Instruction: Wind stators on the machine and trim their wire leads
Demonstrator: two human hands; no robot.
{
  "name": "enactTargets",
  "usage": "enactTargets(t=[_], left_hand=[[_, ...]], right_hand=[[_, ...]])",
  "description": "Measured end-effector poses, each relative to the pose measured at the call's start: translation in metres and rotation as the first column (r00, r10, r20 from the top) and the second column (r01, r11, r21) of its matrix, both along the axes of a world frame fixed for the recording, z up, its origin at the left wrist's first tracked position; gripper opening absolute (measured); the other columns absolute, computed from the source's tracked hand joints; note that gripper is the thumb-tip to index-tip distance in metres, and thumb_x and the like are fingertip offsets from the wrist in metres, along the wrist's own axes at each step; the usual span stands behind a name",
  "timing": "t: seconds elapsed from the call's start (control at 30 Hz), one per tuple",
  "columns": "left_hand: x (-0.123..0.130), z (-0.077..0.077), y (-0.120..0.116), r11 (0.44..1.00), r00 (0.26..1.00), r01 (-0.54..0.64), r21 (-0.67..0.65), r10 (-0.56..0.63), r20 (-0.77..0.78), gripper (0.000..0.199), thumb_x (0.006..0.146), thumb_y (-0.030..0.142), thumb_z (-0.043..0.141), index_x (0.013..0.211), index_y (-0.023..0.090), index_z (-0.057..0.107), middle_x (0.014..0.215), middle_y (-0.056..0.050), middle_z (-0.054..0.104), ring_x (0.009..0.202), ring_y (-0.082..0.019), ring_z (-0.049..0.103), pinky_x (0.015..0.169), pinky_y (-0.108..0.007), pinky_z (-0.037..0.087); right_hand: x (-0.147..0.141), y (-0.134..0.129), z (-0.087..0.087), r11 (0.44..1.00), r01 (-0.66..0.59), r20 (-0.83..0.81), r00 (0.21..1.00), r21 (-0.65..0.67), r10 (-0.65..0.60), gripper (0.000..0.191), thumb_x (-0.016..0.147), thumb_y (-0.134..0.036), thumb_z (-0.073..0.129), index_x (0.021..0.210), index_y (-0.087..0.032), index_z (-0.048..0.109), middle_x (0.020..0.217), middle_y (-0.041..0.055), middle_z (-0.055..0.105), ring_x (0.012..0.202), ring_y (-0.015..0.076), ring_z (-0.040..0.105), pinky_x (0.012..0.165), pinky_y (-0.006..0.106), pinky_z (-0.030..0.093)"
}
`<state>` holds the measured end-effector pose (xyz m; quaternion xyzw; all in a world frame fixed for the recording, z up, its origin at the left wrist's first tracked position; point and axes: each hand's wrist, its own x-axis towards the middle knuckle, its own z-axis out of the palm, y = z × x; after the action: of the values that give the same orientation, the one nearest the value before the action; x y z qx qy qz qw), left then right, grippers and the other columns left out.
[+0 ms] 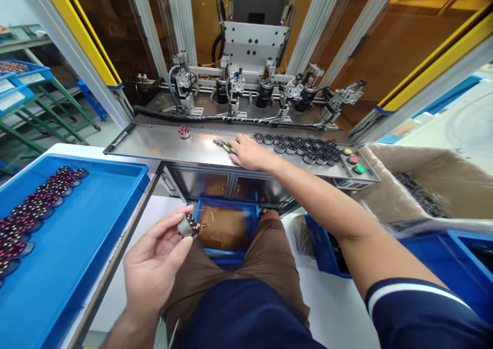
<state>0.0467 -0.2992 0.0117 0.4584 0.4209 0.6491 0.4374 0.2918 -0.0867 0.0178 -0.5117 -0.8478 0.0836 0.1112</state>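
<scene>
Between the thumb and fingers of my left hand point(157, 256) is a small round motor stator point(187, 226) with a grey metal side, copper windings and thin loose wire ends. It is held above my lap. My right hand point(248, 152) reaches out to the steel ledge, its fingers on the handles of small cutting pliers point(223, 144) that lie there with the jaws pointing left. The palm hides part of the handles. Left of the pliers, a single wound stator with red and black parts point(184, 132) sits on the ledge.
Many black cores point(300, 148) crowd the ledge's right side, beside coloured buttons point(353, 160). Behind stands a machine with several winding heads point(265, 90). A blue tray point(88, 205) of wound stators is at left, a lined box point(435, 169) at right, a blue bin point(246, 205) below.
</scene>
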Motion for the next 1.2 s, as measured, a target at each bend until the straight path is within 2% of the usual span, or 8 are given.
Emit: enactTargets(t=[0.13,0.23,0.37,0.47,0.57,0.7,0.83,1.2], left_hand=[[0.001,-0.004,-0.001,0.999,0.999,0.039,-0.032,-0.039,0.023,0.033,0.078,0.013,0.077,0.111,0.019,0.074,0.12,-0.009,0.076,0.108,-0.025,0.073,0.092,-0.034,0.063],[0.002,-0.005,0.001,0.999,0.999,0.034,-0.031,-0.033,0.025,0.029,0.081,0.016,0.075,0.109,0.02,0.074,0.12,-0.009,0.075,0.111,-0.026,0.072,0.089,-0.034,0.064],[0.006,-0.003,0.005,0.999,1.0,-0.023,-0.047,0.024,0.016,0.016,0.083,0.016,0.074,0.098,0.021,0.074,0.113,-0.007,0.078,0.11,-0.025,0.072,0.095,-0.039,0.061],[0.011,-0.001,0.009,0.999,0.999,-0.024,-0.046,0.025,0.023,0.012,0.084,0.016,0.072,0.094,0.022,0.074,0.109,-0.005,0.078,0.107,-0.023,0.072,0.093,-0.037,0.061],[0.017,0.001,0.01,0.999,0.999,-0.007,-0.054,0.008,0.034,0.01,0.084,0.017,0.073,0.093,0.021,0.074,0.106,-0.005,0.079,0.105,-0.023,0.073,0.088,-0.036,0.063],[0.023,0.006,0.007,0.993,0.996,0.069,-0.097,-0.063,0.06,0.015,0.086,0.019,0.071,0.1,0.021,0.076,0.109,-0.006,0.079,0.096,-0.02,0.075,0.078,-0.027,0.064],[0.025,0.013,-0.001,0.981,0.987,0.161,-0.105,-0.161,0.01,0.028,0.083,0.015,0.075,0.11,0.022,0.075,0.118,-0.006,0.077,0.102,-0.019,0.074,0.089,-0.024,0.061],[0.026,0.016,-0.009,0.993,0.982,0.091,-0.076,-0.102,-0.158,0.031,0.081,0.012,0.077,0.109,0.025,0.076,0.106,0.0,0.08,0.091,-0.012,0.076,0.083,-0.012,0.059]], right_hand=[[0.011,-0.008,0.009,1.0,-0.006,-0.129,0.992,-0.004,0.006,0.035,0.1,-0.022,0.036,0.127,-0.005,0.051,0.116,0.0197,0.058,0.111,0.0296,0.056,0.101,0.046,0.043],[0.017,-0.044,0.008,0.996,-0.042,-0.39,0.921,-0.076,0.009,0.043,0.105,-0.03,0.016,0.136,-0.01,0.037,0.114,0.0148,0.057,0.092,0.0201,0.064,0.08,0.035,0.054],[0.014,-0.135,-0.014,0.927,-0.279,-0.852,0.518,-0.252,-0.076,0.043,0.094,-0.041,0.056,0.127,-0.018,0.042,0.098,0.0051,0.057,0.077,0.0154,0.06,0.067,0.029,0.053],[0.006,-0.202,-0.035,0.902,-0.339,-0.865,0.497,-0.268,-0.07,0.042,0.087,-0.026,0.068,0.123,-0.02,0.045,0.094,0.0033,0.058,0.077,0.0137,0.059,0.069,0.028,0.054],[-0.004,-0.238,-0.047,0.944,-0.327,-0.813,0.563,-0.05,0.152,0.057,0.082,-0.017,0.068,0.135,-0.019,0.045,0.094,0.0063,0.061,0.077,0.0161,0.06,0.07,0.031,0.055],[-0.013,-0.24,-0.049,0.938,-0.326,-0.783,0.551,0.115,0.288,0.073,0.078,-0.012,0.064,0.148,-0.015,0.04,0.098,0.0113,0.065,0.085,0.0207,0.062,0.074,0.036,0.057],[-0.016,-0.23,-0.046,0.935,-0.332,-0.81,0.509,0.127,0.29,0.074,0.077,-0.009,0.061,0.148,-0.013,0.043,0.106,0.0145,0.064,0.091,0.0219,0.061,0.078,0.038,0.057],[-0.023,-0.227,-0.05,0.917,-0.371,-0.83,0.459,0.146,0.318,0.077,0.077,-0.01,0.059,0.151,-0.018,0.04,0.099,0.0101,0.064,0.083,0.02,0.059,0.073,0.035,0.055]])
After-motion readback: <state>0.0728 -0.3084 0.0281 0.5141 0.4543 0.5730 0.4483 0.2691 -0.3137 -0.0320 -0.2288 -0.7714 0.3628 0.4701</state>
